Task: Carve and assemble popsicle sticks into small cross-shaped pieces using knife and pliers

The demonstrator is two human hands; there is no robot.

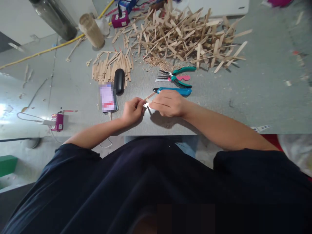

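My left hand [133,111] is closed, pinching a flat wooden stick [150,96] that slants up to the right. Close beside it, my right hand [168,103] is closed too, its fingertips at a small pale piece [147,101] at the stick; what exactly they grip is too small to make out. Just beyond the right hand lies a blue utility knife [175,91], partly covered by the hand. Behind that are green-handled pliers [181,76] and a pink-handled knife [183,78]. To the left of my left hand lie a phone [107,97] and a black oval case [119,82].
A large heap of joined wooden sticks [185,35] covers the back of the table. Shorter sticks [107,68] lie in a pile behind the phone, near wood shavings [158,62]. A jar [92,31], a dark bottle [53,18] and purple adapters [120,19] stand at the left.
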